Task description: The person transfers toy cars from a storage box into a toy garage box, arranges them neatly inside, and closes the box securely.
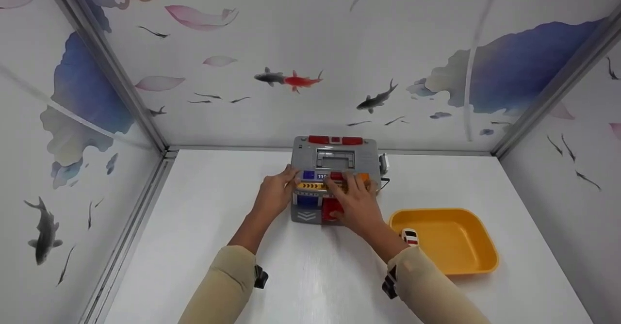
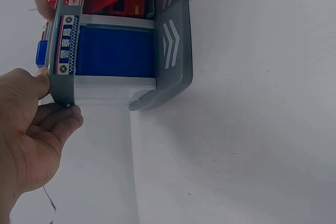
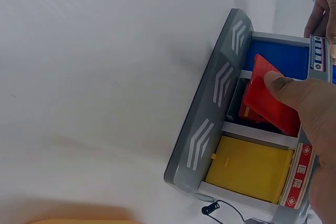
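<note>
A yellow tray (image 1: 453, 241) holds a toy car (image 1: 410, 235). Left hand (image 1: 275, 192) grips a toy garage (image 1: 335, 169) at left, right hand (image 1: 361, 205) at front

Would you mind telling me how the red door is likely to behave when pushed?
The red door seems stiff, unbent where the right hand touches it. It probably swings, since it sits tilted in the toy garage. Its smooth face may be slippery.

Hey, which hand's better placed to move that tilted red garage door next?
Probably the right hand: its thumb touches the red garage door. The left hand grips the toy garage at the end beside the blue garage door, so it seems better suited to steadying.
</note>
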The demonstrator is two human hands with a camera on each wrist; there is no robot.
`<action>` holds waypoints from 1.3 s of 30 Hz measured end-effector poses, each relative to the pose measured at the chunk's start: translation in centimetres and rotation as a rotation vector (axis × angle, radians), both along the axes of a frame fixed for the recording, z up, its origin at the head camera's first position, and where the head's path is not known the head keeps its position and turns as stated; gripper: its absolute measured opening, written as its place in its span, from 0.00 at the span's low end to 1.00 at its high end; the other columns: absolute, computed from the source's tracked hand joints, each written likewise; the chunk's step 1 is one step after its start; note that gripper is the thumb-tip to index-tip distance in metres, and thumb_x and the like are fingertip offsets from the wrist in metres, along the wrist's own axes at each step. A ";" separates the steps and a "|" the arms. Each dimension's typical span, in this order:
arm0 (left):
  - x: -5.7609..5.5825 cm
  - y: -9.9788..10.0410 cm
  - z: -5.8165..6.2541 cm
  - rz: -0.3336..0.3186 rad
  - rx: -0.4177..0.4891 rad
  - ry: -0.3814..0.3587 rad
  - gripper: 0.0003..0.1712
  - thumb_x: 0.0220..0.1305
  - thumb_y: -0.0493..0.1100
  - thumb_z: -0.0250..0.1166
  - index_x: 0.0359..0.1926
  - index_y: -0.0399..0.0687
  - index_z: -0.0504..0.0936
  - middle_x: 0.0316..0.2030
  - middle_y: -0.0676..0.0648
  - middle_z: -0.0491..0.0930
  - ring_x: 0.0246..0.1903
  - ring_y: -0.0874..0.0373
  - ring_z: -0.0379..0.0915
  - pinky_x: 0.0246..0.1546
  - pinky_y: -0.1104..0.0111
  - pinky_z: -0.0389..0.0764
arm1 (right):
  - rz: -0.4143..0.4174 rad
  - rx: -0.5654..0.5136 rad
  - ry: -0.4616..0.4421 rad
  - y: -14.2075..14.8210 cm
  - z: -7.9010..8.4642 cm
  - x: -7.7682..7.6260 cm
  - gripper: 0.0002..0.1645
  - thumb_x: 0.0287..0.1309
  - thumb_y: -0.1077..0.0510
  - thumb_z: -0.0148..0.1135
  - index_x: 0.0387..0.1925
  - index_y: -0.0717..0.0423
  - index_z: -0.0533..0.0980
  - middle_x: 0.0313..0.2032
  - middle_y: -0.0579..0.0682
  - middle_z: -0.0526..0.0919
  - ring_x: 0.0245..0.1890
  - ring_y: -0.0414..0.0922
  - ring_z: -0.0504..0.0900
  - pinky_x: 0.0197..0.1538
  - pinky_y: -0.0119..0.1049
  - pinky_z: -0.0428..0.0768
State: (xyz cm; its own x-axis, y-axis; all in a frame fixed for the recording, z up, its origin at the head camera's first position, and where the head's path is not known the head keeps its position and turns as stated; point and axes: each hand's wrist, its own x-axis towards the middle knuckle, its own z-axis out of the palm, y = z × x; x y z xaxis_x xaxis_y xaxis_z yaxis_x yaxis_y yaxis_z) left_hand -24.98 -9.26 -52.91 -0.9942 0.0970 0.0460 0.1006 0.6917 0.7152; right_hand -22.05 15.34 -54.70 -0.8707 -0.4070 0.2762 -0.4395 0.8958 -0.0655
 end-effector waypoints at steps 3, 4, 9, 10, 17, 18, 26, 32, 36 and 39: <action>0.0 0.1 0.0 -0.001 -0.008 0.009 0.26 0.86 0.51 0.61 0.77 0.52 0.78 0.80 0.43 0.69 0.79 0.45 0.71 0.79 0.51 0.75 | -0.010 -0.005 0.002 0.0 -0.4 0.0 0.58 0.56 0.46 0.88 0.82 0.33 0.65 0.77 0.63 0.68 0.76 0.64 0.68 0.76 0.78 0.67; -0.1 0.1 -0.1 -0.006 -0.009 0.019 0.26 0.85 0.51 0.62 0.77 0.51 0.79 0.79 0.42 0.70 0.78 0.45 0.72 0.79 0.51 0.76 | -0.014 -0.004 0.008 0.0 -0.6 -0.1 0.58 0.56 0.45 0.88 0.83 0.33 0.65 0.77 0.63 0.68 0.76 0.64 0.68 0.76 0.78 0.67; 0.0 0.0 -0.2 -0.024 0.003 0.061 0.26 0.85 0.49 0.63 0.76 0.47 0.80 0.78 0.39 0.72 0.77 0.43 0.73 0.78 0.50 0.77 | -0.035 0.011 0.072 -0.3 -1.6 -0.3 0.58 0.56 0.46 0.88 0.82 0.32 0.64 0.76 0.64 0.68 0.75 0.64 0.70 0.74 0.74 0.69; 0.0 0.0 -0.2 -0.025 0.010 0.067 0.26 0.85 0.49 0.63 0.75 0.46 0.81 0.78 0.39 0.72 0.77 0.43 0.74 0.77 0.50 0.77 | -0.039 0.020 0.092 -0.4 -1.8 -0.4 0.58 0.57 0.46 0.88 0.82 0.32 0.64 0.76 0.64 0.69 0.75 0.64 0.70 0.73 0.73 0.69; 0.0 0.2 -0.2 -0.017 0.014 0.049 0.25 0.85 0.48 0.62 0.76 0.46 0.80 0.79 0.40 0.71 0.78 0.44 0.72 0.78 0.52 0.77 | -0.088 0.070 0.228 -1.2 -3.6 -0.2 0.55 0.61 0.42 0.84 0.82 0.34 0.63 0.76 0.65 0.70 0.75 0.64 0.73 0.73 0.69 0.71; 0.1 0.2 -0.2 -0.015 0.013 0.044 0.25 0.85 0.48 0.62 0.76 0.46 0.79 0.79 0.41 0.71 0.78 0.44 0.72 0.78 0.51 0.76 | -0.095 0.074 0.252 -1.3 -3.9 -0.1 0.54 0.61 0.42 0.83 0.82 0.34 0.63 0.76 0.65 0.70 0.75 0.64 0.73 0.73 0.68 0.71; 0.1 0.1 -0.2 -0.002 0.012 0.023 0.25 0.86 0.50 0.61 0.77 0.50 0.80 0.80 0.41 0.69 0.79 0.43 0.71 0.79 0.50 0.76 | -0.110 0.093 0.353 -1.8 -5.1 -0.5 0.58 0.56 0.54 0.88 0.82 0.37 0.64 0.76 0.67 0.70 0.75 0.65 0.74 0.75 0.65 0.76; 0.2 0.1 -0.5 -0.011 0.005 0.022 0.25 0.85 0.50 0.62 0.76 0.50 0.80 0.80 0.41 0.70 0.79 0.44 0.72 0.79 0.50 0.75 | -0.090 0.089 0.339 -1.5 -5.6 -0.5 0.58 0.58 0.48 0.87 0.82 0.38 0.62 0.77 0.68 0.68 0.75 0.66 0.74 0.76 0.64 0.76; 0.2 0.1 -0.5 -0.009 0.000 0.038 0.25 0.85 0.50 0.62 0.76 0.50 0.80 0.79 0.40 0.71 0.78 0.43 0.73 0.79 0.50 0.76 | -0.071 0.099 0.386 -1.3 -5.7 -0.8 0.55 0.59 0.44 0.85 0.81 0.40 0.64 0.74 0.68 0.71 0.73 0.65 0.76 0.75 0.62 0.75; 0.1 0.1 -0.3 -0.006 -0.002 0.041 0.25 0.85 0.51 0.62 0.76 0.52 0.80 0.79 0.41 0.70 0.78 0.43 0.73 0.79 0.50 0.76 | -0.068 0.119 0.406 -1.2 -5.7 -1.2 0.55 0.59 0.44 0.85 0.81 0.41 0.64 0.73 0.67 0.72 0.72 0.64 0.76 0.74 0.61 0.76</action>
State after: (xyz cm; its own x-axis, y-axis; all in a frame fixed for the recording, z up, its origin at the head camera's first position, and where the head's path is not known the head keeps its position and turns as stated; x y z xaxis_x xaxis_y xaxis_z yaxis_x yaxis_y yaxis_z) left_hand -24.88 -9.16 -53.22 -0.9909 0.1033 0.0865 0.1340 0.6926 0.7087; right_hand -23.21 14.17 -60.38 -0.7267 -0.4024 0.5567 -0.3480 0.9144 0.2068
